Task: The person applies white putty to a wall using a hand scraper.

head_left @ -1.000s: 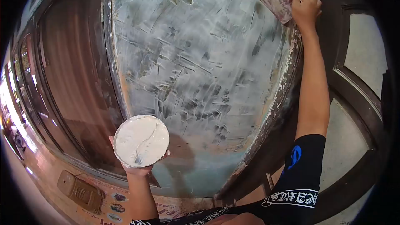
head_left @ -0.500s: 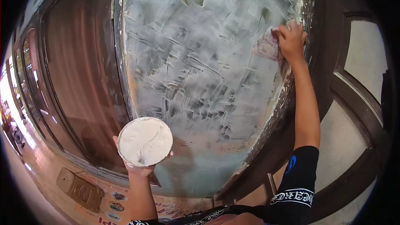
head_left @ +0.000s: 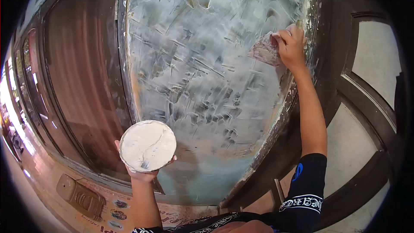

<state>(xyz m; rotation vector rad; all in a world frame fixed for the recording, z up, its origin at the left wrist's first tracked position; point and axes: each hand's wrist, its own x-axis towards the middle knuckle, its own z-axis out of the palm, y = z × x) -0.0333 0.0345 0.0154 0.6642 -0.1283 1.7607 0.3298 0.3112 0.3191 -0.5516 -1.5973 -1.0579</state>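
My left hand (head_left: 144, 175) is wrapped round the underside of a round container of white putty (head_left: 148, 144), held at the lower left in front of the wall. A crack-like line and a small grey dent mark the putty's surface. Up at the right, my right hand (head_left: 292, 45) grips a flat, reddish putty scraper (head_left: 265, 51) smeared with white. Its broad blade lies against the wall panel (head_left: 207, 82), close to the right edge. Streaks and patches of white putty cover the panel's greyish-green surface.
Dark wooden frames with pale panels (head_left: 358, 142) stand at the right. On the left is a brown door or window panel (head_left: 79, 77). A brown plastic stool (head_left: 81, 195) lies on the floor beside a printed sheet (head_left: 118, 215).
My right hand and the scraper have moved left and slightly down across the panel, away from its right edge. My left hand and the container have shifted only slightly left.
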